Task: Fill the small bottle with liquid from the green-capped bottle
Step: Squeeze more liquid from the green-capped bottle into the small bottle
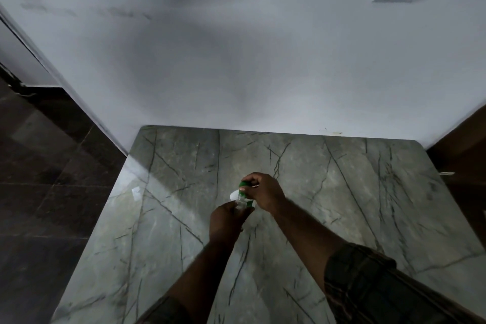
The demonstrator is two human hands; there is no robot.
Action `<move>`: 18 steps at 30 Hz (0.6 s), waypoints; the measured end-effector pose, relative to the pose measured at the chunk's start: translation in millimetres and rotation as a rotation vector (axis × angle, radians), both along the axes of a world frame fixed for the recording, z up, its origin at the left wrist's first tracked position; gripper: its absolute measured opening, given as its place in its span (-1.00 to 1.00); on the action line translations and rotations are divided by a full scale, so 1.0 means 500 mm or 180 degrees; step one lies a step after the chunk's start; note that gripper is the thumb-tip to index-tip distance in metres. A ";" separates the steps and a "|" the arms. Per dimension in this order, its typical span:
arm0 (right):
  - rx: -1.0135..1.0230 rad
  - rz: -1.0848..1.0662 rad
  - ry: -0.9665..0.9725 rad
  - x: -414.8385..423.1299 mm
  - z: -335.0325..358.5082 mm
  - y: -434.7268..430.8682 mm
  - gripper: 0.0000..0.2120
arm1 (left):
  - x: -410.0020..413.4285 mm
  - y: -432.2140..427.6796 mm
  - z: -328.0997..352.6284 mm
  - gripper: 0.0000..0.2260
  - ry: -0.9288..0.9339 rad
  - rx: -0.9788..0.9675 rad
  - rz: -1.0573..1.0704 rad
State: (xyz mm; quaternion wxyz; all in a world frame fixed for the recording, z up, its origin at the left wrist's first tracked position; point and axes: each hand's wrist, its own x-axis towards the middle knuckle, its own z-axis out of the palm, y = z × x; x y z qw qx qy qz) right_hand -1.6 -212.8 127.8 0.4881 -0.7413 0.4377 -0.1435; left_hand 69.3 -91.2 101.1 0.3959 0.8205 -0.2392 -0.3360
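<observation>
Left hand (226,218) holds green-capped bottle (240,201), right hand (264,192) pinches cap (243,184); label (249,203) blurred.

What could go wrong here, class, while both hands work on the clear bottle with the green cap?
The left hand grips the clear bottle while the right hand pinches its green cap; squeezing as it opens could spill liquid onto the grey veined marble tabletop. The freed cap might roll away.

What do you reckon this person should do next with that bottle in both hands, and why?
Probably twist the green cap off. The right hand pinches that cap while the left hand grips the clear bottle beneath it; the cap looks still on, so nothing can pour yet.
</observation>
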 end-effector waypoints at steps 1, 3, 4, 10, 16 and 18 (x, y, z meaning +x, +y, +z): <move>0.0008 -0.0003 0.0004 0.000 0.000 -0.002 -0.80 | 0.000 -0.001 0.000 -0.75 0.0011 0.0007 0.0002; 0.0007 -0.0013 0.0054 0.003 -0.001 -0.003 -0.81 | -0.001 -0.002 -0.002 -0.77 0.0035 0.0027 -0.0016; -0.0003 0.0005 0.0111 0.005 -0.001 -0.004 -0.82 | 0.000 -0.001 -0.004 -0.77 0.0054 0.0044 -0.0025; -0.0112 0.0281 0.0489 0.004 -0.013 0.000 -0.81 | 0.000 0.008 -0.022 -0.76 -0.0020 0.0158 -0.0106; -0.0282 0.0449 0.0629 0.012 0.013 -0.023 -0.77 | 0.000 0.000 -0.014 -0.71 -0.0420 0.0174 -0.0238; -0.0291 0.0443 0.0627 0.012 0.008 -0.024 -0.78 | 0.002 -0.002 -0.014 -0.72 -0.0437 0.0187 -0.0228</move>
